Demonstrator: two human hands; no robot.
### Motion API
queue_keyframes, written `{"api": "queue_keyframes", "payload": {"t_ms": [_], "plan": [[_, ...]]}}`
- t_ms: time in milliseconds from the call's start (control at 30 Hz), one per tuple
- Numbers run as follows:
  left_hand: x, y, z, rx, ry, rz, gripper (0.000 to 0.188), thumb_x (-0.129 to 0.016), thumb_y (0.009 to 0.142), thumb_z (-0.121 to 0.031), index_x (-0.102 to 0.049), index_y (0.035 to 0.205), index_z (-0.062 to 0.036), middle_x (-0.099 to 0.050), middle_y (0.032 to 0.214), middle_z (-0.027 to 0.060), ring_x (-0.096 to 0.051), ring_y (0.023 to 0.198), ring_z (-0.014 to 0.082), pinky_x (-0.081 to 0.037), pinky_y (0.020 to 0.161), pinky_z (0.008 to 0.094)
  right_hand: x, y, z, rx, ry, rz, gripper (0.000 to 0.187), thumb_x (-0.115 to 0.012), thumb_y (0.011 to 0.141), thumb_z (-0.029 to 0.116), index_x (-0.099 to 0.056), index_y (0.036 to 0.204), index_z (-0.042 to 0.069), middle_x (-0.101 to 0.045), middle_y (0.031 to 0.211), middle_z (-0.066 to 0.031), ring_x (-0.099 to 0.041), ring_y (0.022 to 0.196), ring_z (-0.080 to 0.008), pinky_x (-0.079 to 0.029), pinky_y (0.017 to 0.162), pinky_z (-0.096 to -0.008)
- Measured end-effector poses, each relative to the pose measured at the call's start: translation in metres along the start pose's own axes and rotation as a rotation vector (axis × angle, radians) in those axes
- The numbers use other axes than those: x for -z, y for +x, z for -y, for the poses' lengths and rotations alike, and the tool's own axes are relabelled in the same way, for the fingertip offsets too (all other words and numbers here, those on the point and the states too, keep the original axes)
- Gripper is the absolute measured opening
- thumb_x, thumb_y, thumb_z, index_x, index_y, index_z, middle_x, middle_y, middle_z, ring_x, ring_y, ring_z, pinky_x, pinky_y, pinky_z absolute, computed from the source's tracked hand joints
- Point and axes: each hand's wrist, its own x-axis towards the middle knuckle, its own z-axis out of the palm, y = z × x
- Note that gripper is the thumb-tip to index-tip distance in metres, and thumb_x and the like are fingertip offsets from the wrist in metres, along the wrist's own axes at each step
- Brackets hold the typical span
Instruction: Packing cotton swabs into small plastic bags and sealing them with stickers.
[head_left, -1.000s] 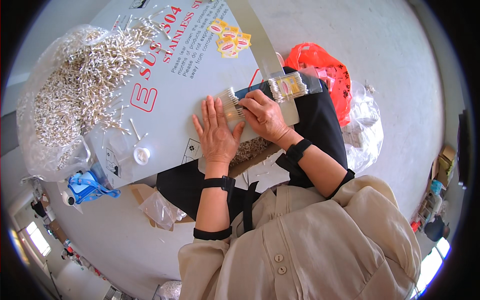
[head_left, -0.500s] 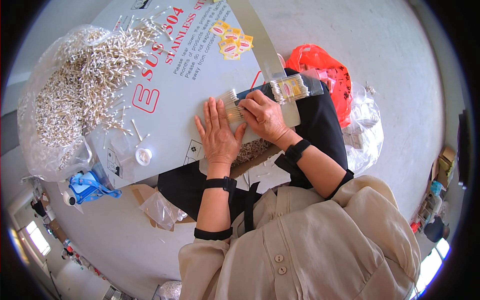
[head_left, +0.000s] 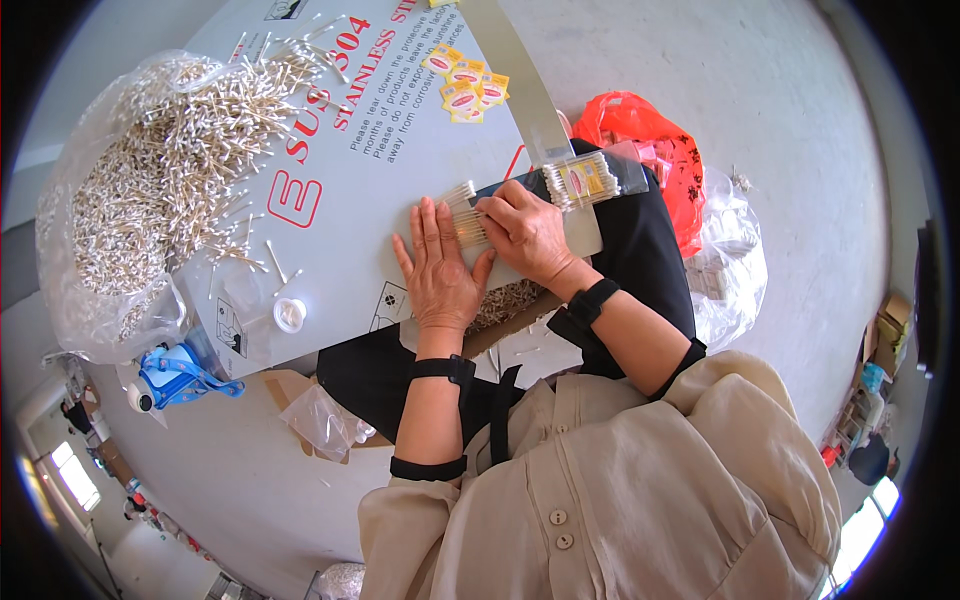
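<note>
My left hand (head_left: 438,275) lies flat on the grey sheet tabletop (head_left: 400,180), fingers stretched out, against a row of cotton swabs (head_left: 462,212). At the other side of that row, my right hand (head_left: 528,235) is closed with its fingers curled and pressed together. What its fingertips pinch, if anything, is hidden. Just beyond the right hand, at the table's right edge, is a clear bag (head_left: 580,182) filled with lined-up swabs and a yellow card. A dark strip (head_left: 492,186) shows between the row and this bag.
A large clear sack (head_left: 150,190) spills loose swabs across the table's left. Several yellow cards (head_left: 466,88) lie farther back. A small round white container (head_left: 289,315) stands near the front edge. An open carton (head_left: 505,305) holds swabs below the edge; a red bag (head_left: 640,140) sits right.
Both hands stay almost in place, the left flat and the right closed. The view has shifted very slightly.
</note>
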Motion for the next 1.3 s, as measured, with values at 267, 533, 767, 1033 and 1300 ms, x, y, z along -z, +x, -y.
{"api": "queue_keyframes", "payload": {"t_ms": [267, 533, 767, 1033, 1300], "plan": [[0.0, -0.001, 0.001, 0.001, -0.012, 0.005, 0.089, -0.055, 0.09, -0.058, -0.023, 0.154, -0.0053, -0.022, 0.162, 0.0132, -0.018, 0.15, 0.0297, -0.011, 0.119, 0.0574, 0.004, 0.013, 0.004, -0.087, 0.001, 0.026, 0.024, -0.066, 0.082, 0.016, -0.068, 0.106, 0.013, -0.063, 0.088, -0.0076, -0.066, 0.071, -0.0311, -0.054, 0.06, -0.0418], [-0.001, -0.001, 0.002, -0.003, -0.026, 0.003, 0.088, -0.054, 0.091, -0.058, -0.023, 0.154, -0.0051, -0.021, 0.162, 0.0134, -0.017, 0.151, 0.0295, -0.01, 0.119, 0.0571, 0.003, 0.016, 0.001, -0.087, -0.022, 0.07, 0.025, -0.064, 0.085, 0.017, -0.068, 0.109, 0.016, -0.064, 0.085, -0.0075, -0.066, 0.07, -0.0315, -0.054, 0.061, -0.0425], [-0.002, -0.002, 0.001, -0.006, -0.039, -0.018, 0.086, -0.052, 0.092, -0.058, -0.025, 0.154, -0.0048, -0.022, 0.162, 0.0131, -0.017, 0.151, 0.0296, -0.009, 0.119, 0.057, 0.005, 0.019, 0.001, -0.096, -0.027, 0.126, 0.016, -0.065, 0.085, 0.019, -0.07, 0.099, 0.014, -0.062, 0.084, -0.0071, -0.066, 0.072, -0.0311, -0.054, 0.063, -0.0414], [-0.002, -0.003, 0.002, -0.036, -0.046, -0.026, 0.081, -0.053, 0.094, -0.052, -0.025, 0.153, -0.0034, -0.022, 0.161, 0.0155, -0.018, 0.15, 0.0318, -0.01, 0.118, 0.0577, -0.004, 0.043, -0.011, -0.018, -0.016, 0.078, 0.009, -0.069, 0.083, 0.017, -0.07, 0.09, 0.012, -0.063, 0.088, -0.0059, -0.066, 0.075, -0.0299, -0.054, 0.065, -0.0394], [-0.006, -0.002, 0.002, -0.036, 0.004, -0.007, 0.078, -0.047, 0.097, -0.052, -0.024, 0.154, -0.0032, -0.02, 0.162, 0.0133, -0.016, 0.15, 0.0294, -0.007, 0.12, 0.0549, -0.009, 0.075, -0.019, 0.095, -0.071, 0.115, 0.007, -0.067, 0.081, 0.01, -0.064, 0.087, 0.008, -0.059, 0.093, -0.0097, -0.064, 0.083, -0.0326, -0.053, 0.071, -0.0407]]}}
